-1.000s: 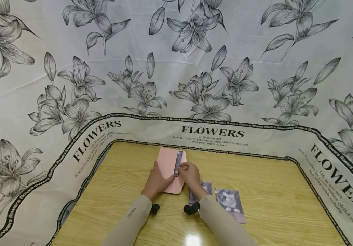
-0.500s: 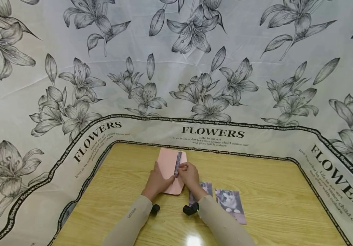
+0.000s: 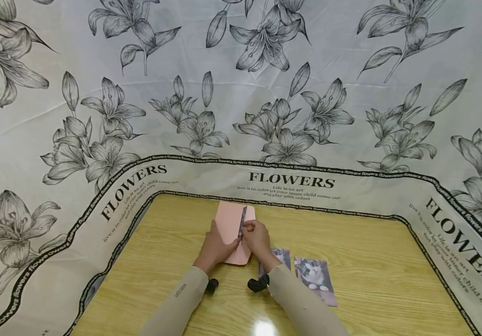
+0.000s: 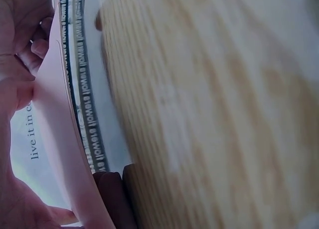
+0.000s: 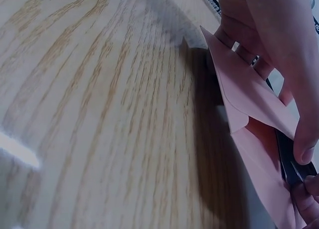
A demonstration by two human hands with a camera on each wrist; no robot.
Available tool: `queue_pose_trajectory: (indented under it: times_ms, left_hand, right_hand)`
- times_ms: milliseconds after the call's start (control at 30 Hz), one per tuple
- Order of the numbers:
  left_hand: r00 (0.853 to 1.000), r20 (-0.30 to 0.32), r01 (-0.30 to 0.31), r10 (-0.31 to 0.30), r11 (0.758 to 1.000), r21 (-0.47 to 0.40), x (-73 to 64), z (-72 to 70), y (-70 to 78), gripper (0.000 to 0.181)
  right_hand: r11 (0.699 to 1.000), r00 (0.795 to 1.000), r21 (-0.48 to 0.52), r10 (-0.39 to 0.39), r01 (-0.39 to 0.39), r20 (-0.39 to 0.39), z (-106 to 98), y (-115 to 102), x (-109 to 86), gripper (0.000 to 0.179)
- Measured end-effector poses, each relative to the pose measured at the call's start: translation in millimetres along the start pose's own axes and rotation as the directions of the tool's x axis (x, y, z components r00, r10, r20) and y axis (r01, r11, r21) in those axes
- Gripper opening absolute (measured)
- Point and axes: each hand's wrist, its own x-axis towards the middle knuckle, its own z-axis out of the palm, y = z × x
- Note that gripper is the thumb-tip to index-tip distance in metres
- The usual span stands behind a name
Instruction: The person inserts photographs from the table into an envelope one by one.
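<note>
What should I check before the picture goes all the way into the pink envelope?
1. Left hand gripping the pink envelope: ok.
2. Envelope's mouth open: ok, it gapes in the right wrist view.
3. Right hand holding the picture: ok.
4. Picture all the way in: not ok, a strip shows.
5. Hidden corners unbent: cannot tell.
6. Rightmost cat card clear of the envelope: ok, flat on the table.

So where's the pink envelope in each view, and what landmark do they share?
Head: the pink envelope is below centre, held by the left hand.
Left wrist: down the left side, slanting to the bottom edge.
Right wrist: at the right, slanting toward the lower right corner.
Shared landmark: the wood-grain tabletop.
</note>
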Motion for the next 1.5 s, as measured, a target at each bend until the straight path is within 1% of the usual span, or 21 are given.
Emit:
queue_pose_trajectory:
  times_ms: [167, 367, 467, 567, 700, 833, 1067, 1333, 1500]
  left_hand:
    - [1.000, 0.005, 0.006, -0.006, 1.000, -0.004, -0.1, 0.7, 0.6, 0.118]
    - [1.000, 0.000, 0.006, -0.006, 1.000, 0.010, 0.2, 1.1, -0.1, 0.119]
    - [1.000, 0.005, 0.005, -0.005, 1.000, 0.018, 0.4, 1.2, -0.9, 0.119]
    - [1.000, 0.014, 0.010, -0.010, 1.000, 0.023, 0.6, 1.5, -1.4, 0.120]
    - [1.000, 0.011, 0.016, -0.016, 1.000, 0.027, 1.0, 1.3, -1.7, 0.120]
    - [0.999, 0.015, 0.031, -0.031, 0.999, 0.027, 1.4, 0.7, -1.6, 0.120]
    - [0.998, 0.037, 0.051, -0.052, 0.999, 0.017, 1.6, -1.7, -0.2, 0.121]
    - [0.998, 0.040, 0.057, -0.057, 0.998, -0.002, 0.4, -4.0, 1.2, 0.120]
    - [0.997, 0.050, 0.064, -0.064, 0.998, 0.002, 0.7, -3.2, 1.1, 0.121]
  right_hand:
    - [1.000, 1.000, 0.002, -0.004, 0.004, 0.008, -2, -3, -3.5, 0.017]
    - [0.999, 1.000, -0.025, 0.022, -0.021, 0.013, -2, -2, -4.8, 0.019]
    - [0.999, 1.000, -0.041, 0.019, -0.019, 0.005, -2, 0, -5.2, 0.021]
    - [0.999, 1.000, -0.050, -0.008, 0.007, -0.015, -3, 4, -5.6, 0.021]
    - [0.998, 0.999, -0.052, -0.038, 0.036, -0.036, -7, 9, -7.1, 0.016]
    - [0.998, 0.998, -0.045, -0.046, 0.045, -0.030, -16, 13, -11.7, 0.016]
    - [0.999, 0.999, -0.007, -0.047, 0.047, -0.003, -38, 20, -24.2, 0.022]
    - [0.999, 0.999, -0.012, -0.040, 0.041, 0.016, -65, 29, -31.6, 0.026]
    - [0.998, 0.999, -0.037, -0.042, 0.042, 0.006, -79, 36, -35.5, 0.026]
